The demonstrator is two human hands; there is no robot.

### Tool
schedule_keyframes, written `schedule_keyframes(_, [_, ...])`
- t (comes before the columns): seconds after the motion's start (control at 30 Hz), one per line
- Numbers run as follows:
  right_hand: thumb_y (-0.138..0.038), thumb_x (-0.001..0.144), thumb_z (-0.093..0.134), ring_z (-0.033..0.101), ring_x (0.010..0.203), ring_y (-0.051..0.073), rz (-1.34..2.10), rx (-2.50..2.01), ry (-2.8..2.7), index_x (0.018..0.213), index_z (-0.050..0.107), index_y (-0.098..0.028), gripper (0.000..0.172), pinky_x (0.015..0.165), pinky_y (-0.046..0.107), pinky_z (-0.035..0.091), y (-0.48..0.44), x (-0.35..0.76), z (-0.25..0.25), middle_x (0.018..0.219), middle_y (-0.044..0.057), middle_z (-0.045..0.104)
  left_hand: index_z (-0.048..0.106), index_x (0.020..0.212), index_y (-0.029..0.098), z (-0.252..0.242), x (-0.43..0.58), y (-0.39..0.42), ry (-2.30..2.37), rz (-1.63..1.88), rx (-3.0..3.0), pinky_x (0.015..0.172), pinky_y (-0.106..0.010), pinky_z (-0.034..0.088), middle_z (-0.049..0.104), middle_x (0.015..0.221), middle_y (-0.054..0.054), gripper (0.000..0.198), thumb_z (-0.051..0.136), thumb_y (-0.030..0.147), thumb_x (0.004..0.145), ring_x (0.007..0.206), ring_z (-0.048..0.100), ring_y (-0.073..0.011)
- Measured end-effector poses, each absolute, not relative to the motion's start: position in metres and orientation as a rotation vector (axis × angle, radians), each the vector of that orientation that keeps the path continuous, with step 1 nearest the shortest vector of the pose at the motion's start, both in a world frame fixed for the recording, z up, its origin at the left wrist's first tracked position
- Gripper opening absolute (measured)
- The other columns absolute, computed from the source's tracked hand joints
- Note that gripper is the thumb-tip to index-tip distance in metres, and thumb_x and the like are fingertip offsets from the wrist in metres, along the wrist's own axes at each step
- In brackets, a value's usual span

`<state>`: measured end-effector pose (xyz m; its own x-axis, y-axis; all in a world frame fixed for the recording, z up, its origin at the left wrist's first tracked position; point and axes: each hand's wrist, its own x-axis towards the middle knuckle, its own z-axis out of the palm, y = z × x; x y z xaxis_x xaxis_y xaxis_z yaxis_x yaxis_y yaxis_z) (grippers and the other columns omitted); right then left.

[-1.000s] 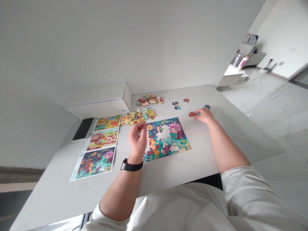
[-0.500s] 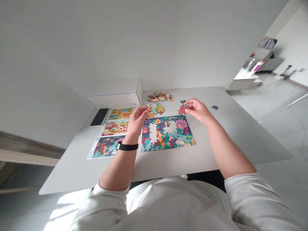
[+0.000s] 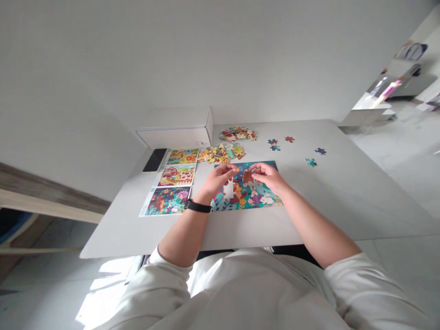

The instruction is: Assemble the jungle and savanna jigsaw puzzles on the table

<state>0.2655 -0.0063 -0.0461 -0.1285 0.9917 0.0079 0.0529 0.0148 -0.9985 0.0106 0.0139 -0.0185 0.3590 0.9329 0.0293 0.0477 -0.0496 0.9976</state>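
A partly assembled jigsaw puzzle [image 3: 263, 200] of a dark forest scene with white rabbits lies on the table in front of me. My right hand [image 3: 269, 176] pinches a reddish-brown joined puzzle section [image 3: 248, 178] by its right side, over the gap in the puzzle's upper middle. Whether the section lies flat in that gap I cannot tell. Above the puzzle's upper left, my left hand [image 3: 220, 178] has its thumb and fingers drawn together, and anything between them is hidden. Just below it a second, white gap shows in the puzzle.
Loose yellow puzzle pieces [image 3: 222, 153] and another pile of pieces [image 3: 239, 133] lie behind the puzzle. Several single pieces, including a teal piece [image 3: 311, 162], are scattered right. Left are picture sheets [image 3: 176, 176], a phone [image 3: 154, 160] and a white box [image 3: 175, 130].
My right hand has carried the reddish-brown section from behind the puzzle, toward me and left, over the gap. My left hand has shifted right over the puzzle. The camera view has turned slightly.
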Motion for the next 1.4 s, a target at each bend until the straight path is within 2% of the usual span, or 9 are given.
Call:
schedule_keyframes(0.17, [-0.044, 0.075, 0.088, 0.072, 0.089, 0.023, 1.322, -1.146, -1.387, 0.112, 0.073, -0.025, 0.044, 0.077, 0.036, 0.060, -0.008, 0.258, -0.048, 0.097, 0.003, 0.075, 0.075, 0.107, 0.018, -0.020, 0.011, 0.013, 0.974, 0.821, 1.445, 0.051, -0.022, 0.040, 0.069, 0.086, -0.001, 0.057, 0.087, 0.066, 0.079, 0.059, 0.051, -0.0077])
schedule_keyframes(0.43, [-0.043, 0.078, 0.086, 0.073, 0.091, 0.023, 1.305, -1.123, -1.459, 0.115, 0.074, -0.025, 0.042, 0.080, 0.037, 0.062, -0.008, 0.259, -0.054, 0.100, 0.004, 0.075, 0.077, 0.098, 0.017, -0.018, 0.016, 0.010, 0.970, 0.725, 1.482, 0.047, -0.021, 0.035, 0.065, 0.072, 0.001, 0.053, 0.086, 0.065, 0.080, 0.054, 0.048, -0.0078])
schedule_keyframes(0.67, [-0.042, 0.081, 0.084, 0.073, 0.094, 0.024, 1.272, -1.109, -1.492, 0.119, 0.074, -0.027, 0.042, 0.081, 0.037, 0.062, -0.009, 0.259, -0.055, 0.107, 0.005, 0.076, 0.076, 0.099, 0.015, -0.023, 0.016, 0.012, 0.934, 0.810, 1.472, 0.055, -0.022, 0.043, 0.073, 0.078, -0.003, 0.041, 0.092, 0.047, 0.079, 0.062, 0.059, -0.0106])
schedule_keyframes(0.87, [-0.040, 0.081, 0.083, 0.072, 0.094, 0.024, 1.303, -1.078, -1.589, 0.124, 0.073, -0.026, 0.046, 0.084, 0.039, 0.061, -0.012, 0.255, -0.055, 0.100, 0.004, 0.075, 0.073, 0.106, 0.017, -0.028, 0.013, 0.018, 0.884, 0.924, 1.433, 0.057, -0.022, 0.046, 0.074, 0.093, -0.004, 0.050, 0.093, 0.053, 0.077, 0.069, 0.063, -0.0107])
schedule_keyframes(1.0, [-0.039, 0.081, 0.082, 0.072, 0.096, 0.025, 1.290, -1.061, -1.523, 0.122, 0.071, -0.026, 0.044, 0.085, 0.040, 0.061, -0.012, 0.254, -0.054, 0.107, 0.005, 0.076, 0.070, 0.110, 0.018, -0.028, 0.017, 0.016, 0.790, 0.925, 1.363, 0.065, -0.023, 0.051, 0.073, 0.097, -0.004, 0.058, 0.096, 0.055, 0.075, 0.079, 0.067, -0.0128])
schedule_keyframes(1.13, [-0.041, 0.082, 0.081, 0.072, 0.097, 0.025, 1.238, -1.053, -1.473, 0.122, 0.069, -0.028, 0.045, 0.087, 0.041, 0.061, -0.011, 0.254, -0.052, 0.108, 0.004, 0.077, 0.065, 0.099, 0.018, -0.029, 0.021, 0.014, 0.762, 0.845, 1.355, 0.065, -0.024, 0.050, 0.068, 0.086, 0.001, 0.059, 0.102, 0.051, 0.067, 0.072, 0.064, -0.0116])
schedule_keyframes(1.27, [-0.043, 0.082, 0.081, 0.071, 0.095, 0.025, 1.235, -1.072, -1.525, 0.123, 0.068, -0.028, 0.045, 0.083, 0.039, 0.060, -0.013, 0.253, -0.049, 0.106, 0.004, 0.075, 0.062, 0.090, 0.018, -0.028, 0.022, 0.012, 0.778, 0.774, 1.392, 0.064, -0.024, 0.048, 0.063, 0.076, 0.004, 0.054, 0.101, 0.049, 0.068, 0.066, 0.061, -0.0108])
schedule_keyframes(1.4, [-0.042, 0.082, 0.081, 0.071, 0.097, 0.025, 1.259, -1.077, -1.545, 0.125, 0.068, -0.027, 0.048, 0.083, 0.038, 0.060, -0.015, 0.253, -0.048, 0.105, 0.004, 0.074, 0.063, 0.093, 0.018, -0.025, 0.020, 0.011, 0.830, 0.750, 1.385, 0.063, -0.024, 0.049, 0.067, 0.078, 0.001, 0.052, 0.098, 0.049, 0.071, 0.066, 0.064, -0.0119])
